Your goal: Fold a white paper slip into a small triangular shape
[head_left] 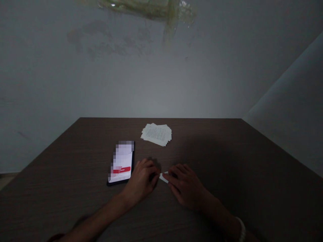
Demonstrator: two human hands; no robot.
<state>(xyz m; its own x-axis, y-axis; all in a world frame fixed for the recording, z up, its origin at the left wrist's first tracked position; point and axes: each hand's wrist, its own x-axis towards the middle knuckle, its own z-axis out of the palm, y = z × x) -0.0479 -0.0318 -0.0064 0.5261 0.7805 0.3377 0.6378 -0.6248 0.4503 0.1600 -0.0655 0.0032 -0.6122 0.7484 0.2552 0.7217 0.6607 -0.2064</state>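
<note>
A small white piece of paper [164, 178], perhaps folded, lies low over the table between my two hands. The fingertips of my left hand [141, 178] are pinched at its left end. From the other side, the fingers of my right hand [186, 185] are closed on its right part and cover much of it. Just left of my left hand, a phone [123, 158] with a lit screen and a red button lies flat, partly pixelated. Beyond both hands sits an untidy stack of printed paper sheets [156, 134].
The dark brown wooden table [75, 158] runs back to a grey wall [161, 84]. A shadow falls across the table's right side. Stains and a greenish glossy streak [143, 9] mark the wall's upper part.
</note>
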